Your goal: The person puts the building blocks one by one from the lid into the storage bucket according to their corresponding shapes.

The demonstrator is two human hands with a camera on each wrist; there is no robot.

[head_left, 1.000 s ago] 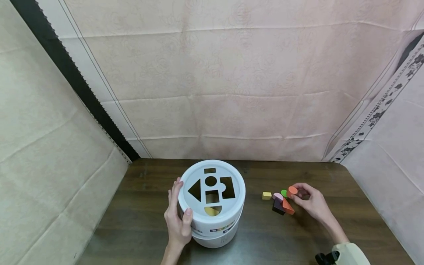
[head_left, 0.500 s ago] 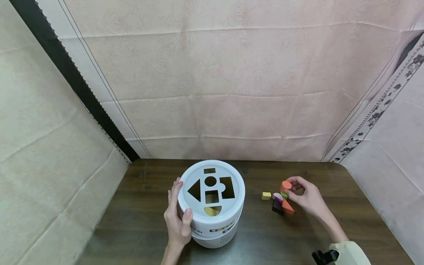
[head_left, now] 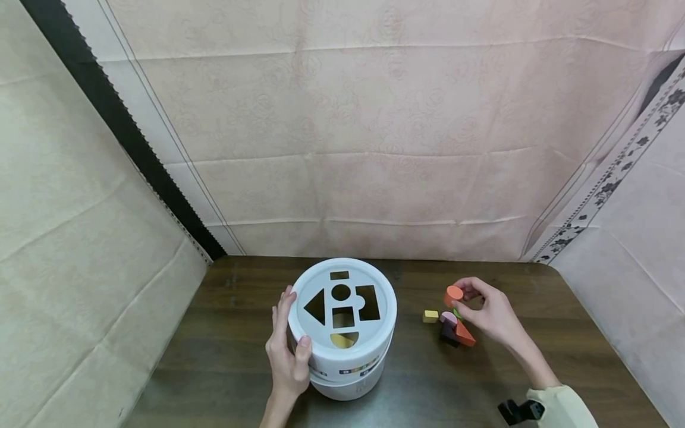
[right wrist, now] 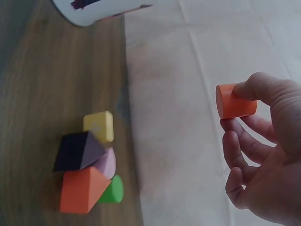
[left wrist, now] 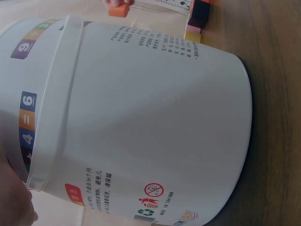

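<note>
Orange cylinder (right wrist: 235,101) pinched clear of a 5-piece block cluster

The right hand (head_left: 489,309) grasps the orange cylinder between thumb and fingers, raised over the tabletop (head_left: 230,333) at the far side of the cluster; its lower fingers are curled. The left hand (head_left: 289,356) grips the left side of the white bucket (left wrist: 150,113), fingers along the wall and thumb at the rim of the lid (head_left: 369,334). The lid has 6 cut-outs, and something yellow shows through the half-round opening nearest the person.

Below the cylinder, a dark block (right wrist: 75,150), a pink half-round piece (right wrist: 107,164), a red-orange wedge (right wrist: 80,190) and a green piece (right wrist: 113,190) lie bunched together. A yellow block (head_left: 430,316) lies at the cluster's bucket side, just beside the others. In the head view, the right hand partly covers the green piece. From the left wrist, the bucket wall fills most of the view and hides part of the cluster.

Pale cloth (head_left: 342,119) rises behind the table, with a black band (head_left: 123,137) on the left and a floral strip (head_left: 615,178) on the right. A black device (head_left: 521,411) sits by the right sleeve (head_left: 564,407).
</note>
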